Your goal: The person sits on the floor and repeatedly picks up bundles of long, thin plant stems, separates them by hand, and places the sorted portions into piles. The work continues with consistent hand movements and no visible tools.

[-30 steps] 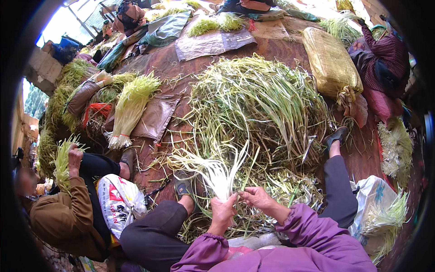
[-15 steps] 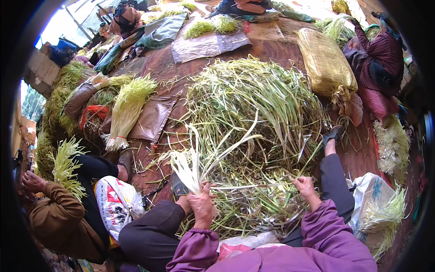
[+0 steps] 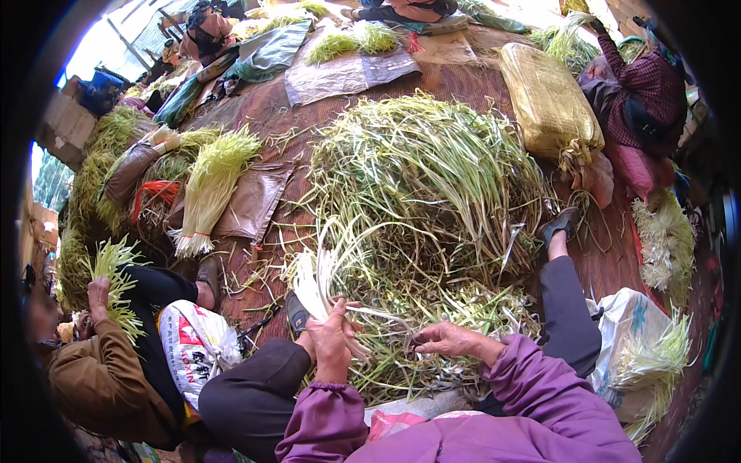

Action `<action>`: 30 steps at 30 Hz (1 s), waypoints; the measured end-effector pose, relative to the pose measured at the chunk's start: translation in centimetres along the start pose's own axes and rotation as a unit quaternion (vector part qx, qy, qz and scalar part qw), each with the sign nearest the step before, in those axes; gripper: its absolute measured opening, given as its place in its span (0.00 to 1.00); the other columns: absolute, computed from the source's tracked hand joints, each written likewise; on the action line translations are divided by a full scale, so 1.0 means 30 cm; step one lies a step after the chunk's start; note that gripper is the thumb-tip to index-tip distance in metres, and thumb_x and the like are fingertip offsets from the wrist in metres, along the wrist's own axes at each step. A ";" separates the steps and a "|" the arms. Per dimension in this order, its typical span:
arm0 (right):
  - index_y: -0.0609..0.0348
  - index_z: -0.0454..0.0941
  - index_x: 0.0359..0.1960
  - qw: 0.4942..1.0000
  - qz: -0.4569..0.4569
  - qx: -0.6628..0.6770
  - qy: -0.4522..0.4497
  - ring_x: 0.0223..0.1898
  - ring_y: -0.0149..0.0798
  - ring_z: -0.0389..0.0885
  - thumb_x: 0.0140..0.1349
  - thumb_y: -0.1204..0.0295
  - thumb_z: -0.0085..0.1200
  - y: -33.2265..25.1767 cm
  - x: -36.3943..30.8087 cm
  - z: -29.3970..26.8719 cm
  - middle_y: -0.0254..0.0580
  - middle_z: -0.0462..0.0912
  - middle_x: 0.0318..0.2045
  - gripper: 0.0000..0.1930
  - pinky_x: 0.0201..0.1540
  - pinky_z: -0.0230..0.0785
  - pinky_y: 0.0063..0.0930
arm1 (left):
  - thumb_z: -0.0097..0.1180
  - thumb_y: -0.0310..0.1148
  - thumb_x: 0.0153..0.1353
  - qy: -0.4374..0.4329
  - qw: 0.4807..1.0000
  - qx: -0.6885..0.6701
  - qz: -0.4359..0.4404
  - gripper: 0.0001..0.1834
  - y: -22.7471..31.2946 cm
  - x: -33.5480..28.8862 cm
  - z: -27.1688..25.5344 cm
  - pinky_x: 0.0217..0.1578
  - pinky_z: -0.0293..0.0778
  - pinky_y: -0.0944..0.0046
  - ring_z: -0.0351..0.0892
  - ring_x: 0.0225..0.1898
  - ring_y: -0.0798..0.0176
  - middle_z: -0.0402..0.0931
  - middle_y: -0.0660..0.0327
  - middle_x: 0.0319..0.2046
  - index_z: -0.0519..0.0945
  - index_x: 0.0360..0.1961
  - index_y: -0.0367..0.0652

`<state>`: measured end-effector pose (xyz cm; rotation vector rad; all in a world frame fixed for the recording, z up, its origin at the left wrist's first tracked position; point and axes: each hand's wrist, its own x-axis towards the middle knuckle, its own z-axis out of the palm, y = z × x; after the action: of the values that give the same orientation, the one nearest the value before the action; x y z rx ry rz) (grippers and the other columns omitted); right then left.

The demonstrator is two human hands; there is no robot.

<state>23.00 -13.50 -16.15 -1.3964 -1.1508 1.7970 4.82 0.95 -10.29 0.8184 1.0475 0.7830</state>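
Head view: left hand (image 3: 332, 341) is clenched around a bundle of white stalks (image 3: 310, 287); they fan out above the grip, short ends poke out below. Right hand (image 3: 451, 340) is near, fingers curled; can't tell if it's pinching anything. Green stalk heap (image 3: 432, 181) sits beyond both.

Stalk bundle (image 3: 311, 287) partly hidden by left grip (image 3: 330, 343); right grip (image 3: 449, 342): contents unclear; purple jacket (image 3: 494, 441) cut off below.
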 end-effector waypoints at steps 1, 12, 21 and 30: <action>0.55 0.72 0.47 0.995 0.008 0.097 -0.011 0.44 0.30 0.72 0.56 0.59 0.53 -0.007 -0.014 0.016 0.35 0.78 0.38 0.20 0.50 0.61 0.24 | 0.50 0.26 0.57 0.006 1.000 -0.019 -0.013 0.07 0.002 0.004 -0.006 0.11 0.70 0.73 0.61 0.07 0.75 0.76 0.50 0.26 0.70 0.35 0.34; 0.59 0.75 0.39 0.953 -0.010 0.253 0.164 0.21 0.18 0.67 0.61 0.66 0.45 -0.054 -0.076 0.008 0.29 0.76 0.22 0.11 0.23 0.60 0.14 | 0.49 0.29 0.58 0.012 0.995 -0.098 -0.009 0.09 -0.031 -0.013 0.011 0.12 0.71 0.69 0.62 0.08 0.72 0.76 0.47 0.32 0.70 0.35 0.33; 0.57 0.66 0.35 0.927 0.056 0.348 0.127 0.09 0.21 0.61 0.65 0.68 0.34 -0.136 -0.092 0.070 0.36 0.75 0.19 0.08 0.10 0.52 0.11 | 0.52 0.31 0.56 -0.027 0.992 -0.101 -0.069 0.11 -0.067 -0.072 0.087 0.22 0.77 0.66 0.75 0.24 0.66 0.76 0.51 0.34 0.70 0.38 0.36; 0.55 0.69 0.34 0.933 -0.004 0.350 0.084 0.12 0.18 0.60 0.65 0.65 0.37 -0.138 -0.091 0.113 0.27 0.72 0.18 0.10 0.13 0.51 0.12 | 0.54 0.30 0.55 -0.098 0.983 -0.086 -0.132 0.13 -0.173 -0.129 0.133 0.35 0.75 0.65 0.76 0.33 0.62 0.75 0.55 0.32 0.70 0.39 0.36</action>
<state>20.26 -14.85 -10.97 -1.0701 -0.3492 1.7827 8.21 -5.63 -12.07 0.5815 0.8764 0.5463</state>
